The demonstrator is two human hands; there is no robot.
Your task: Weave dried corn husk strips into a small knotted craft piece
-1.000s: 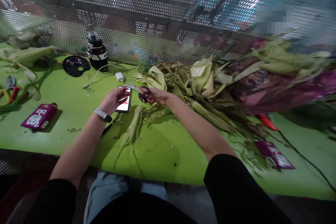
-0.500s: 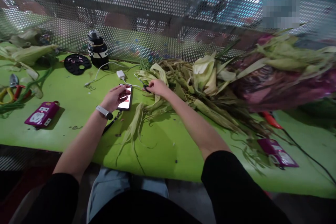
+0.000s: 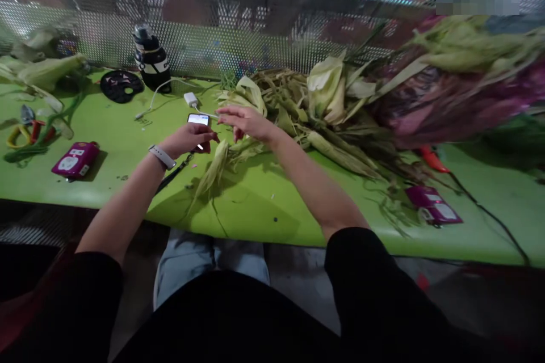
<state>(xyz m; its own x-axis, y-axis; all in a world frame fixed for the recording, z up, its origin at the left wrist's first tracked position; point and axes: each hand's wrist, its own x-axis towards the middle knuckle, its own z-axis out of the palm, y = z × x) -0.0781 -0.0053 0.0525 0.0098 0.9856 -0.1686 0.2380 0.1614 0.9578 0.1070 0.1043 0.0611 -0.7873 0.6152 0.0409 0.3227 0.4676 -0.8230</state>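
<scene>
My left hand (image 3: 189, 139), with a pale band at the wrist, is over the lower part of a lit phone (image 3: 198, 119). Its fingers are curled together; what they hold, if anything, is hidden. Just right of it, my right hand (image 3: 247, 125) is raised with fingers stretched out towards the left, holding nothing I can see. A pale corn husk (image 3: 217, 161) lies on the green table (image 3: 251, 210) below and between the hands. A white charger block (image 3: 191, 100) with a white cable sits behind the phone. A dark strap (image 3: 174, 174) trails out under my left wrist.
Heaped corn husks (image 3: 289, 108) and a pink plastic bag (image 3: 426, 108) fill the right. A black bottle (image 3: 153, 62) stands at the back by a perforated metal screen (image 3: 255, 28). Purple boxes (image 3: 76, 160) lie on both sides, with yellow-and-red-handled cutters (image 3: 29, 130) at far left.
My right hand has moved left, closer to my left hand, and its fingers have straightened; the dark object it pinched no longer shows. My left hand has come down over the phone's lower part.
</scene>
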